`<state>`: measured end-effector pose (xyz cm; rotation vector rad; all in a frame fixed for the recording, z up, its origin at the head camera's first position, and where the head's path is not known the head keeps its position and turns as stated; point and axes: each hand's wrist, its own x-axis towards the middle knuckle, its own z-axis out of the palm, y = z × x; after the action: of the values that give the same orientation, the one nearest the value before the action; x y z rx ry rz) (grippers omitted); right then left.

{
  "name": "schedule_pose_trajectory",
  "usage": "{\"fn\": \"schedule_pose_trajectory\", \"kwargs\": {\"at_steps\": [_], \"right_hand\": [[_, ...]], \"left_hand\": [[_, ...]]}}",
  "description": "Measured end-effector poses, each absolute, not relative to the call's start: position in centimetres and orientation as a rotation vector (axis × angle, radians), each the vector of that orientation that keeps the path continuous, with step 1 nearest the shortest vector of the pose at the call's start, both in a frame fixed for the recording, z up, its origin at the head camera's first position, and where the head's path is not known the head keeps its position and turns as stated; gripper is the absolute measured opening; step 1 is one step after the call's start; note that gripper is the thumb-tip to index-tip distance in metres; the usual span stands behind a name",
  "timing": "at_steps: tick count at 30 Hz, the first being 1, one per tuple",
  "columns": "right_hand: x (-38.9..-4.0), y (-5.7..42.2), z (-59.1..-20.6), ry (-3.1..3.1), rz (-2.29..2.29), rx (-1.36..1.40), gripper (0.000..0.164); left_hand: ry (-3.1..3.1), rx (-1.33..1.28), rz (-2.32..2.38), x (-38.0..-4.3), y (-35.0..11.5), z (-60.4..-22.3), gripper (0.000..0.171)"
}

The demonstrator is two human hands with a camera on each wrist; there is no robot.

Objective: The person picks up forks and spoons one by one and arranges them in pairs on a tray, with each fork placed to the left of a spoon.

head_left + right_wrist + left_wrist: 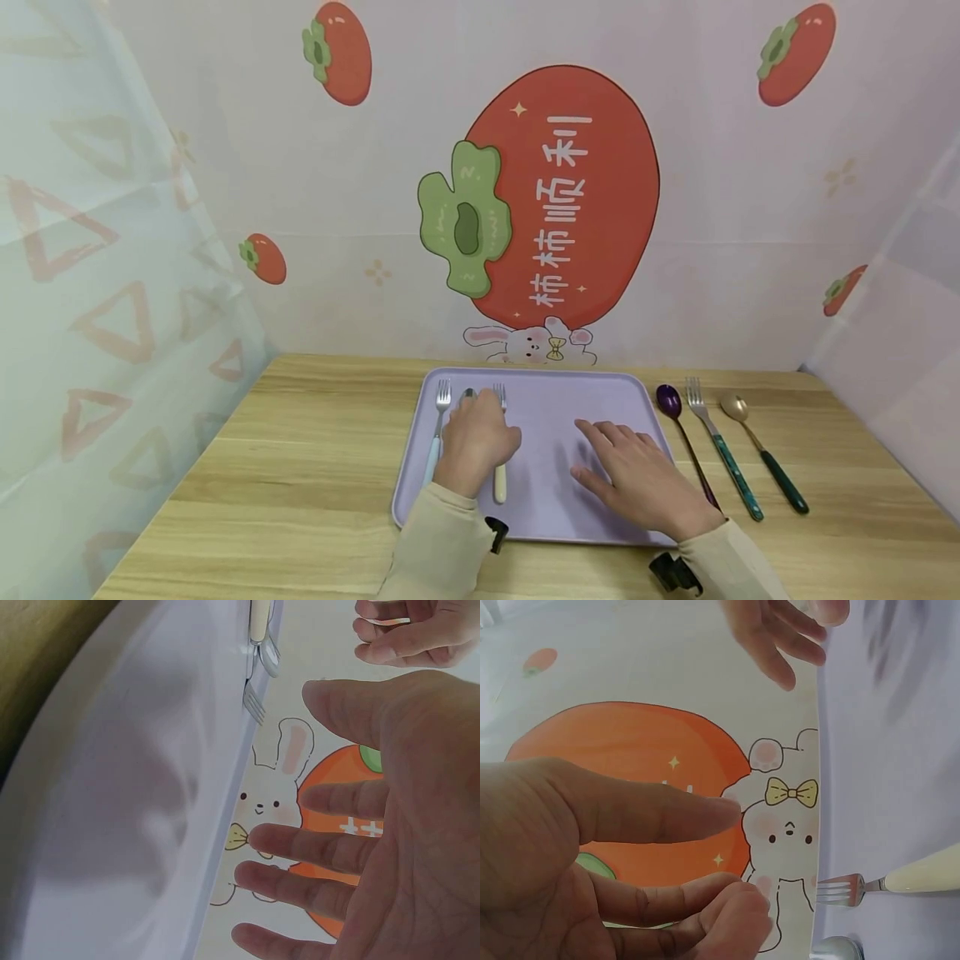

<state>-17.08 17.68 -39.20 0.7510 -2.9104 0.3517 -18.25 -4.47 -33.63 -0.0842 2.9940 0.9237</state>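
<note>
My left hand point(477, 437) hangs over the left part of a lilac tray point(547, 512), its fingers loosely bent and holding nothing. Under it lies a spoon point(468, 393), mostly hidden by the hand. A fork with a light blue handle point(432, 460) is on its left, and a cream-handled fork point(500, 485) on its right. The left wrist view shows that cream-handled fork point(922, 874) beyond the parted thumb and fingers point(660, 814). Over the tray's right side is my right hand point(637, 475), fingers spread and palm bare in the right wrist view.
To the right of the tray, on the wooden table point(300, 450), lie a purple spoon point(669, 402), a fork with a green patterned handle point(737, 477) and a gold spoon with a dark green handle point(783, 482). A printed backdrop point(360, 200) stands behind.
</note>
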Motion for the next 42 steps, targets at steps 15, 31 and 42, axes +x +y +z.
{"fn": "schedule_pose_trajectory", "kwargs": {"at_steps": [15,31,42], "right_hand": [[-17.1,17.8,-39.3,-2.886,0.359,0.771,0.060],[-17.1,17.8,-39.5,-2.869,0.357,0.778,0.060],[-17.0,17.6,-39.4,-2.926,0.359,0.757,0.060]], "left_hand": [[3.035,-0.164,0.862,-18.2,-8.3,-33.1,0.022],[3.083,-0.167,0.860,-18.0,-14.6,-33.6,0.024],[3.238,0.166,0.801,-18.4,-16.6,-34.9,0.024]]}}
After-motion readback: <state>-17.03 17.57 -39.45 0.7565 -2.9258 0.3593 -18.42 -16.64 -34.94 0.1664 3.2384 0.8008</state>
